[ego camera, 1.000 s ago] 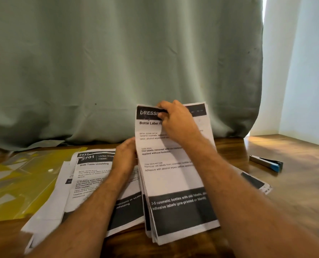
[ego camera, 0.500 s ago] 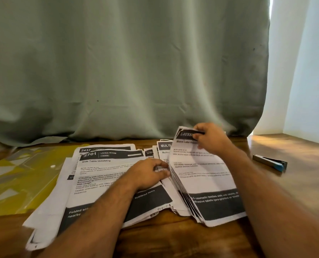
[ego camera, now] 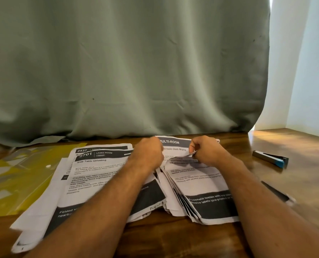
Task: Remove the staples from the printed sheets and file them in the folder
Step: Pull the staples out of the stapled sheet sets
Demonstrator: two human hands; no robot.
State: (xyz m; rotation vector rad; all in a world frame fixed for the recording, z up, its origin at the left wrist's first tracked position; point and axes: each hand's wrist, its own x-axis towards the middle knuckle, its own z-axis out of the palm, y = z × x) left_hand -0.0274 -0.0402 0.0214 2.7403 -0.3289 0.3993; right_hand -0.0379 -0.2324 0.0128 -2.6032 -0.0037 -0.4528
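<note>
A thick stapled bundle of printed sheets [ego camera: 201, 185] lies on the wooden table [ego camera: 183, 237] in front of me. My right hand [ego camera: 209, 151] pinches the bent top edge of its first page. My left hand [ego camera: 148, 154] is curled at the bundle's upper left corner, blurred; whether it holds anything there I cannot tell. Under the bundle lies a sheet headed "MULTI-ROOM" [ego camera: 173, 143]. Loose printed sheets [ego camera: 91, 175] spread out to the left. Further left the yellow folder [ego camera: 15, 181] lies flat.
A grey and blue staple tool [ego camera: 271, 159] lies to the right on the table. A dark pen [ego camera: 276, 191] lies by my right forearm. A green curtain [ego camera: 127, 71] hangs behind the table.
The bundle, held upright a second ago, has come down flat on the table. My left hand moved from the loose sheets up to the bundle's top corner. My right hand folded the top edge down.
</note>
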